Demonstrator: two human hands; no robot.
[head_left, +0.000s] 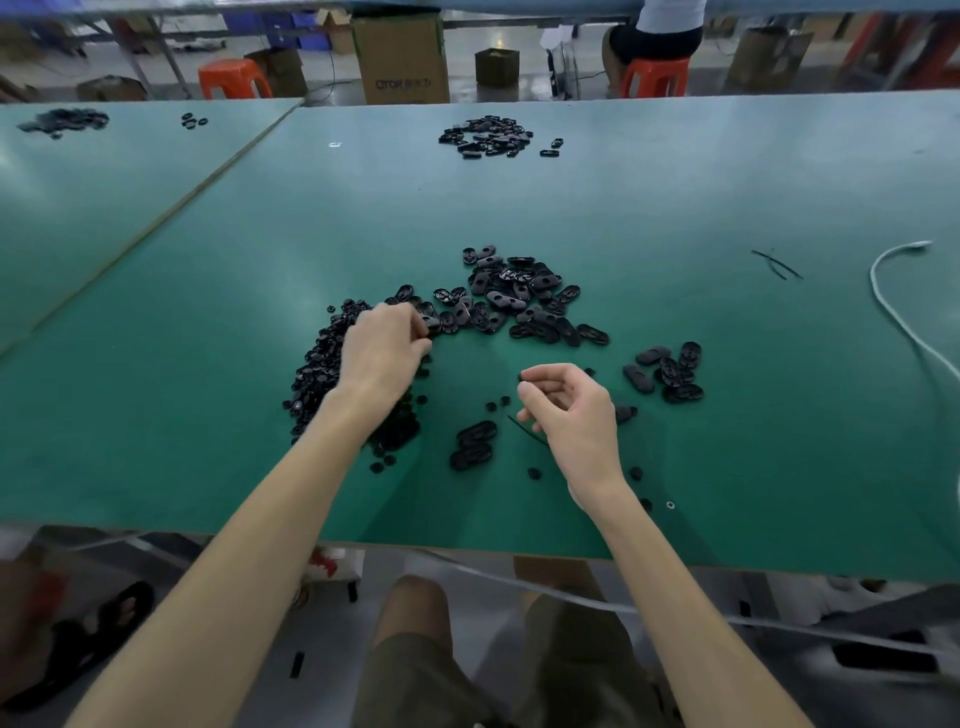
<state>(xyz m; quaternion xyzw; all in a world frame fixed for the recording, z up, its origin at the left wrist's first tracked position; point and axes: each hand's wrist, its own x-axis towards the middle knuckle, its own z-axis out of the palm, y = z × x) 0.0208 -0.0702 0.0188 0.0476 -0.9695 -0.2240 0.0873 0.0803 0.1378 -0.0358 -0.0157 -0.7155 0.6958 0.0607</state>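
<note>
Looks early: right hand (571, 410) pinches small round black plastic button (522, 383) at frame centre, left hand (387, 345) curls into heap of black oval plastic shells (519, 301), grip unclear; most shells untouched, small cluster (670, 371) set aside centre-right.

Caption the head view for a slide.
Left hand digs into the pile of small black parts; right hand pinches one black part over the green workbench.

**Green table (675, 197) strewn with black parts**

A heap of small round black pieces (322, 364) lies near the front edge. A spread of oval black shells (519, 301) sits just beyond it, with a smaller oval cluster (672, 371) to the right. Another pile (485, 136) lies far back, and a white cable (893, 306) trails along the right side.
</note>
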